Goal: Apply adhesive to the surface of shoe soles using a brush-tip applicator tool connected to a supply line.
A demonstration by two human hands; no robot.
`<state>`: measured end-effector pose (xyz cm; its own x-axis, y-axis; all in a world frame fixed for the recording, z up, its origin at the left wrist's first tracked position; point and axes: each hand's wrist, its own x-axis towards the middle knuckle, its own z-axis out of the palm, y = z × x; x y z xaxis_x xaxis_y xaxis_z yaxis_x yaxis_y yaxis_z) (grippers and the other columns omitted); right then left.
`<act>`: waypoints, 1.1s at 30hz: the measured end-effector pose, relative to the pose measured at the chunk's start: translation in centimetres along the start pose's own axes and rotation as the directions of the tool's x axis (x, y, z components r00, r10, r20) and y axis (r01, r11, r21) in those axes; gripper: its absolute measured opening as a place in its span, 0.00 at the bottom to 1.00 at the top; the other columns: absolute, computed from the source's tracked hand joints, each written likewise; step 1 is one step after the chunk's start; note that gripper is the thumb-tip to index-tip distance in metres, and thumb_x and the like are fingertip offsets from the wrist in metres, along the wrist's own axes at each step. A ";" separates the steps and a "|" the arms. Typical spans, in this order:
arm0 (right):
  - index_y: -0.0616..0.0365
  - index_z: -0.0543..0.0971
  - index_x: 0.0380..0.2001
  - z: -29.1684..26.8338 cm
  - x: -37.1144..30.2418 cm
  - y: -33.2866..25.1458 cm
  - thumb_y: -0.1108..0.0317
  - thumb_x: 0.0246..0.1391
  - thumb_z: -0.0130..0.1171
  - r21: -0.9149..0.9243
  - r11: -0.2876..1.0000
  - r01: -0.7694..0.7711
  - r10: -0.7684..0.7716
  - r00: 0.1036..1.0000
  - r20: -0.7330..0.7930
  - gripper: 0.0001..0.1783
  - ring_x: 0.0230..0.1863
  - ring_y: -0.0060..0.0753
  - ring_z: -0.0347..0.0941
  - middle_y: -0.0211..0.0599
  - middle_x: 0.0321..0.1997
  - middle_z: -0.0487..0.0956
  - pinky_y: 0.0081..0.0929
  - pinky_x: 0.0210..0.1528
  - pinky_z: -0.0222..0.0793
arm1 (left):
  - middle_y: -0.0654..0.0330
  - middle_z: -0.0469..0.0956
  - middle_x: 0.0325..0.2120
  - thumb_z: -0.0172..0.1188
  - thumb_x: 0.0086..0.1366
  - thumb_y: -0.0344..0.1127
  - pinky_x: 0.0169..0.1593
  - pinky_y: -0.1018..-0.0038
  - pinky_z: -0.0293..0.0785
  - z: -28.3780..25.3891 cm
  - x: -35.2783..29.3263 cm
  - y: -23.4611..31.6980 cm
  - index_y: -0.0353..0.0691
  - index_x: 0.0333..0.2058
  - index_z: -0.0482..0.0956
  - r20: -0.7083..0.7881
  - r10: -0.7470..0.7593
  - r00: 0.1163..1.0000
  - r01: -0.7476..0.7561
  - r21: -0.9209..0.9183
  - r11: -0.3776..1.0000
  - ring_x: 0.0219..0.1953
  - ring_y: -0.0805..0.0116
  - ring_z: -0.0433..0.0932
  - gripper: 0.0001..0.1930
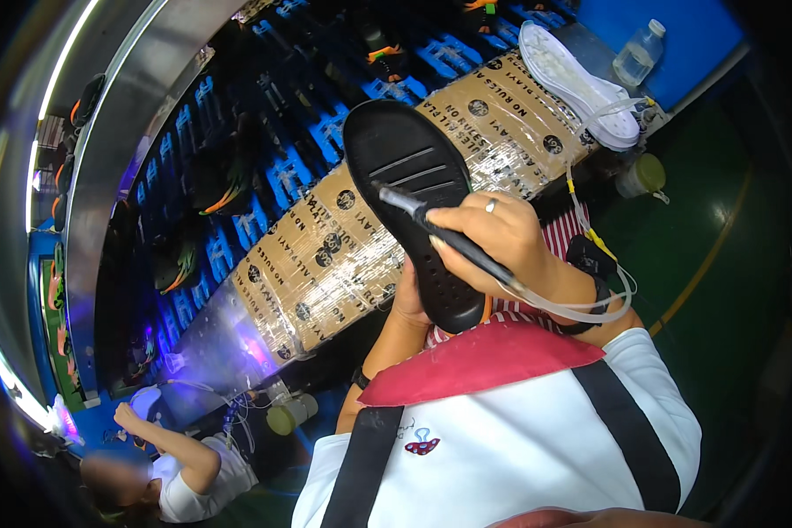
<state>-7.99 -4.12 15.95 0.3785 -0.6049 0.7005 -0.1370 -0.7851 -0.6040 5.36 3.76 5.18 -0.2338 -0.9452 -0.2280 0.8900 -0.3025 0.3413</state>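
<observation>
Workbench [326, 255] partly behind black sole [424, 180]

The brush pen [468, 247] is over the sole [400, 132], before the bench [326, 255], with a second sole [576, 84] and bottle [638, 58] at right.

Grn floor [669, 211] w/ yel line [709, 267]; wht strip light [66, 57] upper L.

The setting is a shoe workshop. Blue racks [286, 180] bear dark, orange-trimmed shoes [207, 185] alongside a long worktop [290, 286]; a black sole [392, 132], a white sole [581, 92] and a co-worker [202, 484] farther along likewise indicate shoe production.
</observation>
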 end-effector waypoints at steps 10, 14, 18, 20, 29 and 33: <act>0.64 0.75 0.29 0.1 -1.5 -0.2 0.73 0.34 0.61 -0.012 0.999 0.036 -0.036 0.999 0.003 0.14 0.20 0.37 0.69 0.37 0.19 0.71 0.28 0.20 0.66 | 0.50 0.72 0.45 0.48 0.56 0.63 0.51 0.62 0.70 -1.2 0.2 0.1 0.37 0.50 0.67 0.031 0.027 0.999 -0.025 -0.065 0.998 0.46 0.56 0.73 0.35; 0.63 0.75 0.30 0.6 -2.1 -0.7 0.73 0.37 0.59 -0.069 0.997 0.014 -0.005 0.992 0.128 0.12 0.22 0.37 0.69 0.37 0.21 0.70 0.28 0.24 0.66 | 0.51 0.72 0.45 0.48 0.57 0.62 0.51 0.63 0.70 -0.8 0.2 0.2 0.40 0.50 0.67 -0.148 0.079 0.986 -0.052 0.183 0.982 0.46 0.58 0.73 0.33; 0.62 0.75 0.30 0.9 -2.4 -0.9 0.73 0.35 0.60 0.084 0.996 0.012 -0.025 0.987 0.156 0.13 0.21 0.37 0.69 0.37 0.20 0.70 0.29 0.23 0.65 | 0.52 0.72 0.46 0.48 0.57 0.62 0.51 0.62 0.70 -3.5 0.3 0.2 0.41 0.51 0.66 0.079 0.031 0.996 -0.029 -0.019 0.999 0.46 0.59 0.73 0.33; 0.61 0.75 0.29 0.4 -2.1 -0.9 0.73 0.34 0.62 0.100 0.995 -0.004 -0.001 0.999 0.045 0.13 0.19 0.38 0.70 0.38 0.18 0.71 0.29 0.21 0.65 | 0.52 0.71 0.47 0.47 0.58 0.62 0.52 0.62 0.69 -2.9 0.4 0.5 0.40 0.51 0.66 0.096 0.037 0.995 -0.032 -0.047 0.998 0.46 0.58 0.73 0.33; 0.64 0.76 0.30 1.2 -3.2 -0.1 0.76 0.33 0.63 0.100 0.995 -0.020 0.008 0.992 0.123 0.14 0.18 0.36 0.70 0.39 0.18 0.72 0.27 0.20 0.64 | 0.56 0.70 0.49 0.46 0.56 0.64 0.53 0.62 0.67 -1.7 0.8 0.6 0.43 0.53 0.65 -0.034 0.226 0.973 -0.220 0.138 0.966 0.48 0.58 0.72 0.35; 0.61 0.76 0.30 0.2 -2.9 -0.2 0.73 0.36 0.62 0.201 0.961 -0.191 0.167 0.977 0.131 0.12 0.22 0.40 0.72 0.40 0.22 0.74 0.29 0.22 0.66 | 0.55 0.70 0.48 0.44 0.58 0.64 0.52 0.61 0.68 -0.4 1.3 2.0 0.41 0.53 0.64 0.077 0.182 0.980 -0.188 0.091 0.978 0.47 0.57 0.72 0.35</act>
<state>-8.84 -2.22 13.97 0.4673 -0.7045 0.5341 -0.0197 -0.6123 -0.7904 6.95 1.95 5.20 -0.0978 -0.9910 -0.0914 0.8785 -0.1291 0.4599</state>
